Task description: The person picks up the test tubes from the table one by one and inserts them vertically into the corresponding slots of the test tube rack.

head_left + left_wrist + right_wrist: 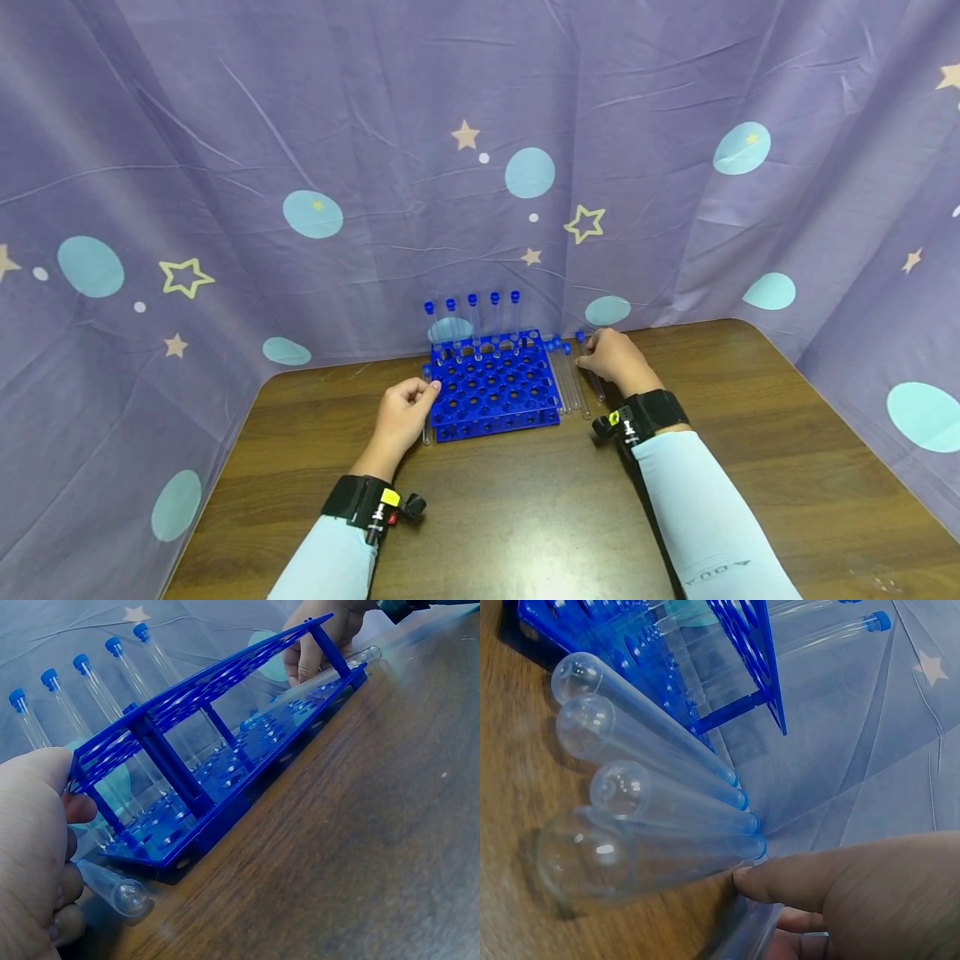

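Observation:
A blue test tube rack point(495, 410) stands on the table with several blue-capped clear test tubes point(474, 321) upright along its back row. My left hand point(402, 414) grips the rack's left top edge, thumb above and index finger below. Beside that end, under my fingers, lies one clear test tube point(116, 889). Right of the rack, several capped test tubes point(667, 810) lie side by side, round ends toward me. My right hand point(618, 360) pinches another test tube point(748, 937) just to their right; its lower end point(598, 390) points toward me.
The wooden table point(510, 517) reaches to a purple curtain point(405, 208) with stars and dots close behind the rack. Black straps with small cameras circle both wrists. A faint clear object point(881, 577) lies at the table's near right.

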A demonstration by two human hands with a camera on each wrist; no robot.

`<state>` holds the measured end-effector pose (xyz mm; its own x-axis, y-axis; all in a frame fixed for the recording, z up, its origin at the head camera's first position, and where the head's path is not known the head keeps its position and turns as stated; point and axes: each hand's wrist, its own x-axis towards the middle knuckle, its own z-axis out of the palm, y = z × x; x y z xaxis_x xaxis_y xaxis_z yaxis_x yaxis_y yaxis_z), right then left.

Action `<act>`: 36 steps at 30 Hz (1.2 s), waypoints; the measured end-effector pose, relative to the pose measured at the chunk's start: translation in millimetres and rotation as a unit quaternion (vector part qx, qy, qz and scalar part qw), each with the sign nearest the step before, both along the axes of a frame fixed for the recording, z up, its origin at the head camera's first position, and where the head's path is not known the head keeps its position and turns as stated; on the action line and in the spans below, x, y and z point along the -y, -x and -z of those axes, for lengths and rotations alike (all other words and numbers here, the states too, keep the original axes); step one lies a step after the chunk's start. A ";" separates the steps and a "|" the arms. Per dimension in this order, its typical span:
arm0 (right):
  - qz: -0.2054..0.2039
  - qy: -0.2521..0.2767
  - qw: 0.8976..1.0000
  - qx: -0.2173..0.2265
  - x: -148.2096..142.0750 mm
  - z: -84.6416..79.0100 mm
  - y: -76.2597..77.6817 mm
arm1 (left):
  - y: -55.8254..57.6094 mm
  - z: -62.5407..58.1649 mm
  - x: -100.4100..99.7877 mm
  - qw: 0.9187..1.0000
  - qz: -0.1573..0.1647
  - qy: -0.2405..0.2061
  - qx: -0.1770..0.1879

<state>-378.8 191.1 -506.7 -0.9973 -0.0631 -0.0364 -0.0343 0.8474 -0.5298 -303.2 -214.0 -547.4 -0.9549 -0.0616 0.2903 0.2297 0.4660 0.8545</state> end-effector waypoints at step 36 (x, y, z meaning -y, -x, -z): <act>0.003 0.002 1.000 0.000 -0.9 -2.5 1.8 | -0.2 0.7 0.0 1.000 -0.002 -0.008 0.005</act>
